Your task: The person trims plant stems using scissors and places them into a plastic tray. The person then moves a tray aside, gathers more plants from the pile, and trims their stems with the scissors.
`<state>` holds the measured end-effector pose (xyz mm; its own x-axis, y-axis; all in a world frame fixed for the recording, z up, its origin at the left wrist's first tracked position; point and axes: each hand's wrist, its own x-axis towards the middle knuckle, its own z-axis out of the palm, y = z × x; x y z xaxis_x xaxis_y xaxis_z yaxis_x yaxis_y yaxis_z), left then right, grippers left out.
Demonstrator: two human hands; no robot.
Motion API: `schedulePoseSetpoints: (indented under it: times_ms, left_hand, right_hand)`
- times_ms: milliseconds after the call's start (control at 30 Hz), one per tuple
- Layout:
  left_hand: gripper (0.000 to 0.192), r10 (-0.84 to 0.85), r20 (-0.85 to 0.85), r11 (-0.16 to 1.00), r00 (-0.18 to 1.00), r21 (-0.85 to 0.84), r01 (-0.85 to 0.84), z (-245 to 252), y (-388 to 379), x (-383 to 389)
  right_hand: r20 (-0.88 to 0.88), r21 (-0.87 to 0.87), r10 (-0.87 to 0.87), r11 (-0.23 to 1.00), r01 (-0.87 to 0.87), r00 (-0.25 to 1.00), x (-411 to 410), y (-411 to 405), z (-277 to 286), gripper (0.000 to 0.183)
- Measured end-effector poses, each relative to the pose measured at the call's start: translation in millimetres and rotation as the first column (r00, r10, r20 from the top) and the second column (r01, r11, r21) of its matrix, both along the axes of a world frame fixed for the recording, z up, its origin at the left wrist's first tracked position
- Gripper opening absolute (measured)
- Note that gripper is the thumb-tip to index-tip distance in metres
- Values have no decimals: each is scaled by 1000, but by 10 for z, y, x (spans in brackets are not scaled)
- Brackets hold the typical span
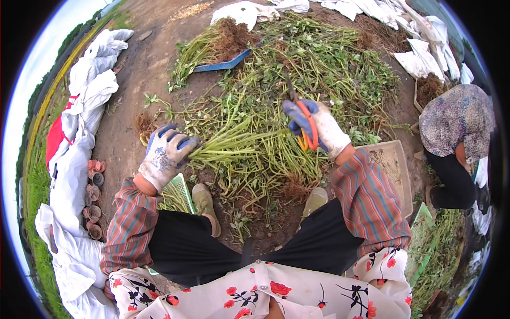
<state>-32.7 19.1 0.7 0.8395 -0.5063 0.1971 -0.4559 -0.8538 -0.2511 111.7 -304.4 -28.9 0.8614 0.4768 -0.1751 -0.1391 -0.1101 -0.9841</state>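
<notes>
My left hand, in a soiled white and blue coated glove, grips a bunch of green plant stems that fans out to the right. Brown roots show just beyond its knuckles; whether they belong to this bunch I cannot tell. In my right hand, gloved alike, is a pair of scissors with orange handles, its dark blades pointing away from me. The right ends of the held stems reach close to the scissors. Below both hands spreads a large heap of cut leafy stems on bare soil.
A blue tray holds rooted plants at the far side. Beside my right forearm lies a pale plastic crate; a green crate stands by my left foot. White sacks and small pots line the left. Another person bends at right.
</notes>
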Motion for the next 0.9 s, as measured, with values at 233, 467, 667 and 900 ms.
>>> schedulePoseSetpoints:
  times_ms: [233, 467, 667, 900]
  left_hand:
    - [43, 159, -97, 912, 982, -366, -184, -8, 166, -2]
    - [33, -101, -543, -15, 834, -837, -547, -20, 86, 165]
    - [37, -208, -516, 11, 831, -851, -525, 111, -49, 225]
    - [38, -402, -470, -25, 786, -852, -522, 82, -137, 265]
  right_hand:
    - [56, 154, -122, 982, 112, 991, -43, -18, 200, 32]
    - [-37, 279, 58, 959, -45, 998, -301, 36, 245, 20]
    - [-68, 221, 177, 962, -158, 982, -330, 164, 258, 23]
    - [-66, 252, 207, 950, -185, 976, -314, 232, 294, 36]
